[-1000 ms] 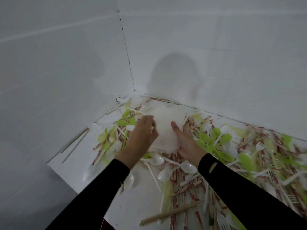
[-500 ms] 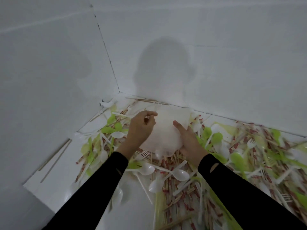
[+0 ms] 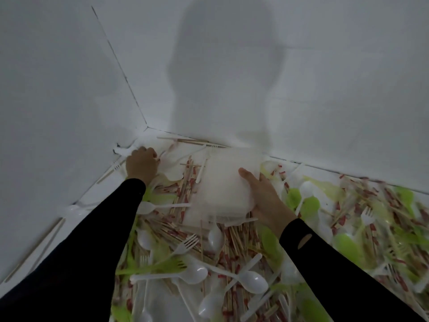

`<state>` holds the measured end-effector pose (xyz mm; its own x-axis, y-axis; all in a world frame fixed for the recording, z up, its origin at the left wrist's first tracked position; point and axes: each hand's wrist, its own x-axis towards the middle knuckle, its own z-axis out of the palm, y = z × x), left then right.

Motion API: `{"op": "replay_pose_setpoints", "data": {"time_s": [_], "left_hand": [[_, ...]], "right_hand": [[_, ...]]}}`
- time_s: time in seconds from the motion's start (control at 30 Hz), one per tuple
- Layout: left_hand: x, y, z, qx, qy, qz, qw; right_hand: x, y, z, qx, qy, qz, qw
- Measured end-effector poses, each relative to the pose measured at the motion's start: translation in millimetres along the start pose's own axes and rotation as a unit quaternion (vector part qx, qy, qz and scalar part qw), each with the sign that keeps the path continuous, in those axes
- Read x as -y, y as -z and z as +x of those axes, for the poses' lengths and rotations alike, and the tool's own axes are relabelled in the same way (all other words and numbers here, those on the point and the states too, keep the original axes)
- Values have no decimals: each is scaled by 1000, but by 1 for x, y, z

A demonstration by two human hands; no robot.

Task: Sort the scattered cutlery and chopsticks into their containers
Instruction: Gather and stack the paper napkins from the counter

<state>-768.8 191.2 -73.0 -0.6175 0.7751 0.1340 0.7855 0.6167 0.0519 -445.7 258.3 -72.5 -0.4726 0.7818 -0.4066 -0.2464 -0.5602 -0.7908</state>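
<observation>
A translucent white plastic container (image 3: 222,182) lies on the pile near the back wall. My right hand (image 3: 263,198) grips its right edge, thumb on top and fingers underneath. My left hand (image 3: 141,165) is far out in the left corner with its fingers curled; a thin tan chopstick tip (image 3: 158,159) shows at the fingertips, and the rest is hidden. Wooden chopsticks in red-printed sleeves (image 3: 185,182), white spoons (image 3: 251,281), white forks (image 3: 185,244) and green cutlery (image 3: 306,205) lie scattered over the white surface.
White walls close the surface at the left and back and meet in the corner (image 3: 146,125). A crumpled white item (image 3: 121,151) lies in that corner. Loose bare chopsticks (image 3: 52,231) run along the left wall. Cutlery is densest at the right (image 3: 371,228).
My left hand has left the container and reached left into the corner. My right hand keeps its hold on the container. The camera has moved closer and tilted down.
</observation>
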Motion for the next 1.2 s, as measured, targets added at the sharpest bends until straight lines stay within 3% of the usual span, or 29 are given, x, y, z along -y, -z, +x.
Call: {"op": "replay_pose_setpoints", "data": {"time_s": [0.2,0.37,0.57,0.7,0.83,0.9,0.97,1.03,1.1,1.2], "left_hand": [[1,-14,25,15,-68,51,996],[4,-12,23,-62,-161,47,984],[17,21,19,-118,-166,-12,979],[-2,41,6,-164,-242,-46,955],[-33,42,-16,-207,-341,96,912],[-52,54,-27,-225,-337,144,903],[-77,81,-47,-245,-308,98,914],[-108,109,-73,-260,-305,-48,915],[-144,140,-114,-226,-344,-161,897],[-197,172,-179,-205,-389,-230,868]], "right_hand": [[0,3,14,12,-14,35,999],[-1,5,12,16,-24,40,999],[10,11,-7,19,-4,48,999],[23,17,-30,-1,19,48,999],[35,27,-64,4,42,19,999],[44,38,-87,5,57,9,998],[55,53,-111,-9,70,12,997],[62,72,-129,-21,82,29,996],[65,90,-148,-38,106,39,993],[69,113,-175,-77,151,62,984]]}}
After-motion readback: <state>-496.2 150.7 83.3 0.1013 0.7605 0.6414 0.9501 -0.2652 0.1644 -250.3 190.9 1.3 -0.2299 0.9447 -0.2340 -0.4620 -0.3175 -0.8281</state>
